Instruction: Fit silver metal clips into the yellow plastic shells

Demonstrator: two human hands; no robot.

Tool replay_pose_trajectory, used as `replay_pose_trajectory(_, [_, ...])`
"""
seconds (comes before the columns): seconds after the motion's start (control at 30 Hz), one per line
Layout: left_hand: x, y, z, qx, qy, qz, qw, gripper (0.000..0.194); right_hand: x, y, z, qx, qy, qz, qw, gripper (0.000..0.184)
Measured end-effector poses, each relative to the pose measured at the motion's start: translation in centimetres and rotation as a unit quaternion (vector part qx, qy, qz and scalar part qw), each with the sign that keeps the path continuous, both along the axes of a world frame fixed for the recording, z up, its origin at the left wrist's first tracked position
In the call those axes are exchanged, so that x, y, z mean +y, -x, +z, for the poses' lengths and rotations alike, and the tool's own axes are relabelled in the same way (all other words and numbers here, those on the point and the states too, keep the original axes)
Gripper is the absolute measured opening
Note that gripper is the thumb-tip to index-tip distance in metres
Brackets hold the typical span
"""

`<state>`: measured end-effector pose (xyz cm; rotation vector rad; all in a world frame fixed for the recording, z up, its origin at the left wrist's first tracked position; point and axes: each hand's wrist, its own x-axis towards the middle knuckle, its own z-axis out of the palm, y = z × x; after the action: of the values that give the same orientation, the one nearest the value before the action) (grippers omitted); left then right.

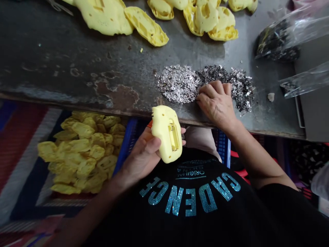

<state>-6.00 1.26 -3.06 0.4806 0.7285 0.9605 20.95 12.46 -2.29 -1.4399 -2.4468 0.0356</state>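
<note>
In my left hand (147,149) is a yellow plastic shell (167,135), held just off the table's front edge with its slotted recess facing up. A metal piece shows inside that recess. My right hand (217,103) rests at the small metal parts on the table, fingers bent down and pressed together. Its fingertips are hidden, so whatever they pinch cannot be made out. Around it lie a bright silver heap (178,84) of flat pieces with holes and a darker heap (243,89) of shiny metal pieces.
More yellow shells (146,25) lie along the table's far side. Clear plastic bags (279,39) with dark metal parts stand at the right, beside a grey box (315,109). Below the worn metal table (64,75), many yellow shells (84,151) fill a container near a blue basket edge (125,144).
</note>
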Motion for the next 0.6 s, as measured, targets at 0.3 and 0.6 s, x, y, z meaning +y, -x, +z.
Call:
replay_pose_trajectory(0.3, [0.1, -1.2, 0.1, -0.024, -0.017, -0.008, 1.000, 0.070, 0.3, -1.4, -0.2, 0.042, 0.012, 0.019, 0.999, 0.016])
replay_pose_trajectory(0.6, [-0.6, -1.6, 0.0, -0.011, -0.005, -0.014, 1.000, 0.082, 1.1, -0.7, -0.1, 0.056, 0.002, 0.039, 0.998, 0.017])
